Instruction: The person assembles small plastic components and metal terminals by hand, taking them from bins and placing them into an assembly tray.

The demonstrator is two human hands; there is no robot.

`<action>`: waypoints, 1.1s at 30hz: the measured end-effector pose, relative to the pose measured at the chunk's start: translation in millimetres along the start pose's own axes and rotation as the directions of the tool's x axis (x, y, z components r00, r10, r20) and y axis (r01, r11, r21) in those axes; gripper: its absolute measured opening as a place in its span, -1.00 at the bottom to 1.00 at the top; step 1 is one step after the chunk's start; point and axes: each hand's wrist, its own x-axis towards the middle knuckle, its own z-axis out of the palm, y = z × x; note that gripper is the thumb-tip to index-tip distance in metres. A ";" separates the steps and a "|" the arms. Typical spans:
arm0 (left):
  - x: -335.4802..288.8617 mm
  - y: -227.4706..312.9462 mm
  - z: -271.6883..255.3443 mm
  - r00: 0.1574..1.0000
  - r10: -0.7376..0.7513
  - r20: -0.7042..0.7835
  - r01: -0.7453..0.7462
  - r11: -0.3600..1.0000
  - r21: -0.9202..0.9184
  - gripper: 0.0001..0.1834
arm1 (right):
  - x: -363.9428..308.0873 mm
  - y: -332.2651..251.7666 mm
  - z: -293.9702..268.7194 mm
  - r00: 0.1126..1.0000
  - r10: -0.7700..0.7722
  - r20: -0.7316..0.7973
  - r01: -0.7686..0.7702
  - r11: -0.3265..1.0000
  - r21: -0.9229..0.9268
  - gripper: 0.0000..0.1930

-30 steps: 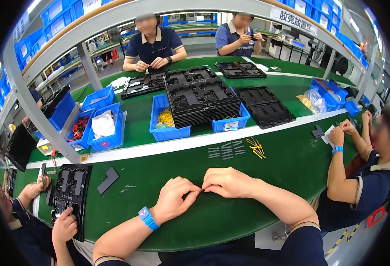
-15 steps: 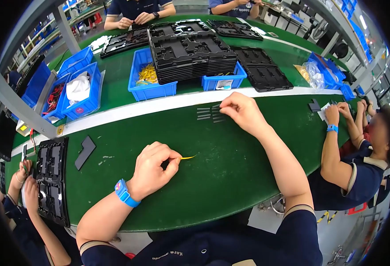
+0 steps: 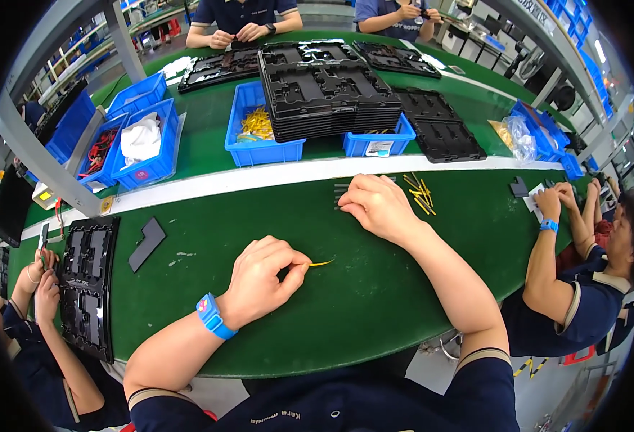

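Between the thumb and forefinger of my left hand (image 3: pixel 265 277) is a thin yellow strip (image 3: pixel 321 263), its tip pointing right, just above the green table (image 3: pixel 317 324). My right hand (image 3: pixel 378 205) is farther off, closed in a pinch over a group of short dark grey strips (image 3: pixel 340 190). The hand covers most of that group, and I cannot make out what sits in its fingertips. Just right of this hand lies a loose pile of yellow and dark strips (image 3: pixel 421 194). A flat black angled piece (image 3: pixel 147 243) rests on the table at the left.
Beyond the white strip stand a stack of black trays (image 3: pixel 331 93), a blue bin (image 3: pixel 266 153) of yellow strips and another blue bin (image 3: pixel 379 146). A black tray (image 3: pixel 86 288) lies at the left, beside a co-worker's hands (image 3: pixel 46 281). Another co-worker's hands (image 3: pixel 553 198) work at the right.
My right hand has shifted left and nearer, over the dark grey strips, uncovering the yellow and dark pile beside it. My left hand keeps its pinch on the yellow strip. The view has shifted slightly.
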 end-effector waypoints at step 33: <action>26.8 -43.0 -4.1 0.972 0.077 -0.224 -0.025 0.973 0.229 -0.93 | -24.8 78.4 -58.9 0.803 0.584 0.118 -0.553 0.804 -0.220 -0.75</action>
